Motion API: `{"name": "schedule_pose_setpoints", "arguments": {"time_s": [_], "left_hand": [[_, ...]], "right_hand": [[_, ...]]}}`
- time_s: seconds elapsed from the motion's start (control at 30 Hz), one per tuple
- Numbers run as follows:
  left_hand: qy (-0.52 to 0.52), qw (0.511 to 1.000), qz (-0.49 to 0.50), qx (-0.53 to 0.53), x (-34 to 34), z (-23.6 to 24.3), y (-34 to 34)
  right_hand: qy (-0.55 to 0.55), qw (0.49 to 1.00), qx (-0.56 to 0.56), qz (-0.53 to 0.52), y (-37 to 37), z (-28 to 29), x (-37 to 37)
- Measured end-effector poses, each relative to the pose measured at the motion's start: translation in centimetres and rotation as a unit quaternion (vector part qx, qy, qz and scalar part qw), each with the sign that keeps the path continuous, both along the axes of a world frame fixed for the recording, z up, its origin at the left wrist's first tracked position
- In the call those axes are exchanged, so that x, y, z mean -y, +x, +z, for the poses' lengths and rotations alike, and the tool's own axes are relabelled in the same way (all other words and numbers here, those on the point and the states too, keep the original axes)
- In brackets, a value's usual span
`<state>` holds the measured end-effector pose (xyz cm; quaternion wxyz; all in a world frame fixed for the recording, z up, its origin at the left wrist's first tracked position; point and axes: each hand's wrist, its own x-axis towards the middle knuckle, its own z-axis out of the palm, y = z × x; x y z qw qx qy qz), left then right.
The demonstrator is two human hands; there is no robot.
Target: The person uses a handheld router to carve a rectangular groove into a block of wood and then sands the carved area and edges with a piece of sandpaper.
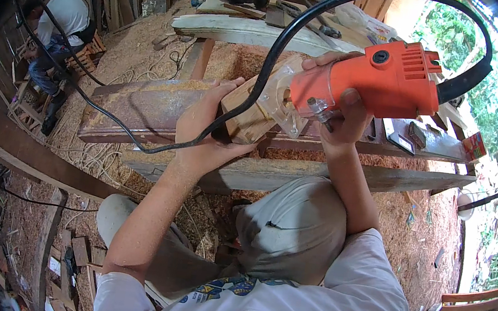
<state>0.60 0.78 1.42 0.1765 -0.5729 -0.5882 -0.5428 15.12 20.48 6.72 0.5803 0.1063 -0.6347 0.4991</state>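
In my right hand (347, 114) is an orange trim router (386, 79), gripped around its body with the motor end tilted up to the right. Its clear plastic base (284, 101) rests against a wooden block (250, 119). My left hand (201, 119) clasps that block from the left, thumb along the near side and fingers over the far side. A thick black power cord (266, 65) leaves the router's rear, arches overhead and drops in front of my left wrist. The router bit is mostly hidden at the base.
Below the block lies a reddish-brown wooden beam (137, 112), with a second plank (222, 174) nearer my knees. A phone-like device (400, 136) and a small red packet (474, 146) sit at the right. Wood shavings cover the floor. Another person (64, 24) sits at far left.
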Motion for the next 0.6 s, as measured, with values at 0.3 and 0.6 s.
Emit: {"name": "schedule_pose_setpoints", "arguments": {"time_s": [0.3, 0.6], "left_hand": [[-0.007, 1.0, -0.006, 0.024, 0.1, -0.5, 0.0], [-0.022, 0.999, -0.012, 0.022, 0.3, -0.3, 0.0]], "right_hand": [[0.007, 1.0, 0.008, 0.01, 0.1, 1.1, 0.7], [0.027, 0.999, 0.023, -0.008, 0.3, 1.0, 0.2]]}}
